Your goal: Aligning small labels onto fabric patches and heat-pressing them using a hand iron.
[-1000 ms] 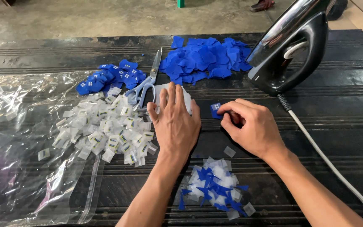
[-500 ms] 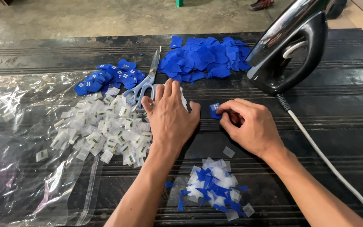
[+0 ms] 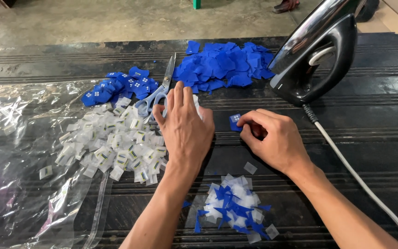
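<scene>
**Hands over label piles, dark worktop**

Clear plastic bag (image 3: 19, 152) far left; white labels (image 3: 111, 145) beside it. Left hand (image 3: 185, 131) lies flat, fingers extended, covering something white (unclear what). Blue square (image 3: 234, 122) sits just right of it, pinched at the right hand (image 3: 275, 140) fingertips; grip partly hidden. Iron (image 3: 318, 60) stands right.

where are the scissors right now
In the head view, the scissors lie left of centre on the dark table, between the two blue piles, handles just beyond the left hand fingertips.
</scene>
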